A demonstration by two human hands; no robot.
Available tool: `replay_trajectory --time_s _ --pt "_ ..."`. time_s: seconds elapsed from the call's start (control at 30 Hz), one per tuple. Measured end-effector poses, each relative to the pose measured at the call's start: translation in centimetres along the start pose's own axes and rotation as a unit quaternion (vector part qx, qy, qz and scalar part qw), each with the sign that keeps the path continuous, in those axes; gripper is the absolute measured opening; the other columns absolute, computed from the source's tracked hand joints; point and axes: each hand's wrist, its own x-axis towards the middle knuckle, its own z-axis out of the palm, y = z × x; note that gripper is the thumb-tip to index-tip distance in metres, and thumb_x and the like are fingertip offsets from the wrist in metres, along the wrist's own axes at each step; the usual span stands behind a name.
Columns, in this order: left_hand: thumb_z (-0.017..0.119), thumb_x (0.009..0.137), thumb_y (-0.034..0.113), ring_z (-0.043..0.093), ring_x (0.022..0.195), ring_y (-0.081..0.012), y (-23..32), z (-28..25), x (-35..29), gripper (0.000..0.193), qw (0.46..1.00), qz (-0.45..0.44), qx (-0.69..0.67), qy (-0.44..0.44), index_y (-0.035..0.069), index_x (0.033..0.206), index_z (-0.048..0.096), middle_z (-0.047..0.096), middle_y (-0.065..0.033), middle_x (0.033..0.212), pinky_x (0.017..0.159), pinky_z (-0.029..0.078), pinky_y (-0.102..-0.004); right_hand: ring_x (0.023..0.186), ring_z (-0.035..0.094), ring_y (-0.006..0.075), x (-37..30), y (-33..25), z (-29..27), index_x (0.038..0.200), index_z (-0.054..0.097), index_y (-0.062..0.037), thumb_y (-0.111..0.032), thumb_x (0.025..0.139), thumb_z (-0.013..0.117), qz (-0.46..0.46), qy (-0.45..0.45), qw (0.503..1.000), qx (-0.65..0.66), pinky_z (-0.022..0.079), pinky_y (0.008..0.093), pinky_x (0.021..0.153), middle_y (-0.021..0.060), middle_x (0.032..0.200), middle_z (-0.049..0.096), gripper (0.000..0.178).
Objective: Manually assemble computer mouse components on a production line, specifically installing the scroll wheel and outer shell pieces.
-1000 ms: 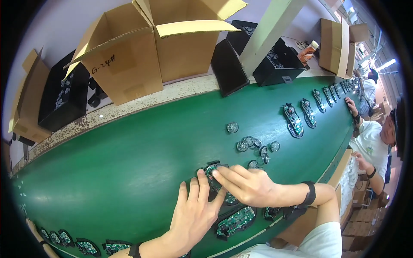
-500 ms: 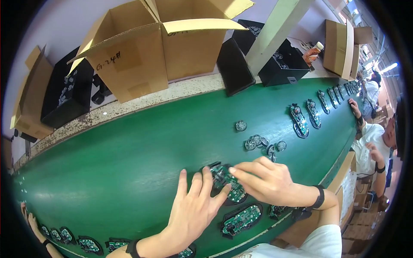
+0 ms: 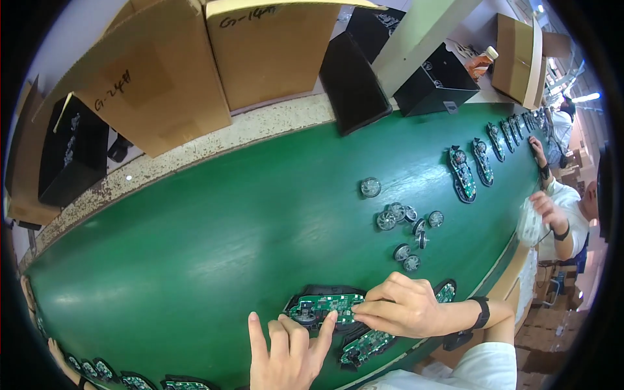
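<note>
A green circuit board [image 3: 331, 304] sits in a black plastic shell [image 3: 318, 289] on the bench in front of me. My left hand [image 3: 286, 351] reaches up from below with its fingers spread, the thumb and a fingertip touching the board's near edge. At the board's right end, my right hand [image 3: 403, 309] has its thumb and fingers pinched together; whatever lies between the tips is hidden. Just below that hand lies a second board in a shell [image 3: 365, 348]. Another shelled board [image 3: 446, 291] shows partly behind my right wrist.
Several small clear wheels [image 3: 386, 220] lie beyond my right hand. Shelled boards [image 3: 462, 174] line the far right; others [image 3: 136, 380] lie lower left. Cardboard boxes [image 3: 273, 58] and black bins [image 3: 435, 84] stand along the back ledge. A co-worker's hand [image 3: 549, 211] holds something whitish at right.
The board in its shell has turned from slanting to nearly level and sits nearer me. Both hands have come nearer with it. The co-worker's hand now holds a whitish item.
</note>
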Motion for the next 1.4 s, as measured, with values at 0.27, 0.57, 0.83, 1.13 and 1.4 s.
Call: replay_trajectory --time_s 0.27,0.57,0.83,1.13,1.4 --pt "0.053 0.086 0.011 0.051 0.094 -0.0320 -0.5 -0.4 0.0 0.051 0.997 -0.020 -0.068 0.041 0.020 0.136 0.055 0.050 -0.0158 0.098 0.106 0.038 -0.0623 0.067 0.054 0.0141 0.5 -1.1 0.2 0.090 0.076 -0.0142 -0.012 0.065 0.087 0.041 -0.015 0.999 -0.005 0.042 0.0269 0.051 -0.0023 0.082 0.063 0.027" --pt "0.053 0.087 0.015 0.050 0.095 -0.0310 -0.3 1.0 0.3 0.044 0.992 -0.012 -0.099 0.075 0.017 0.131 0.060 0.045 -0.0111 0.097 0.109 0.034 -0.0627 0.070 0.055 0.0153 -0.1 -1.4 0.3 0.094 0.076 -0.0119 -0.008 0.067 0.083 0.031 -0.027 0.997 -0.061 0.044 0.0272 0.050 -0.0010 0.087 0.064 0.028" --pt "0.053 0.088 0.014 0.050 0.095 -0.0296 0.4 0.9 0.9 0.045 0.994 -0.008 -0.077 0.081 0.018 0.132 0.059 0.045 -0.0101 0.096 0.110 0.032 -0.0620 0.074 0.060 0.0128 0.2 -0.7 -0.1 0.095 0.074 -0.0090 -0.007 0.065 0.080 -0.121 0.007 0.977 -0.174 0.048 0.0239 0.050 -0.0033 0.089 0.064 0.031" --pt "0.073 0.079 0.019 0.055 0.094 -0.0286 -1.8 2.0 0.1 0.067 0.972 -0.038 -0.175 0.152 0.023 0.142 0.051 0.055 -0.0105 0.104 0.098 0.042 -0.0505 0.107 0.058 0.0258 -0.3 -1.9 -0.4 0.123 0.061 -0.0027 -0.036 0.080 0.075 -0.025 -0.061 0.984 -0.164 0.050 0.0387 0.089 0.0103 0.123 0.059 0.056" --pt "0.074 0.078 0.018 0.057 0.100 -0.0305 -1.9 -0.9 -1.6 0.066 0.962 -0.042 -0.163 0.215 0.011 0.139 0.051 0.057 -0.0122 0.115 0.096 0.043 -0.0448 0.120 0.053 0.0351 1.1 -0.6 2.0 0.135 0.047 0.0024 -0.039 0.075 0.078 -0.052 -0.096 0.985 -0.132 0.042 0.0475 0.103 0.0225 0.136 0.050 0.079"
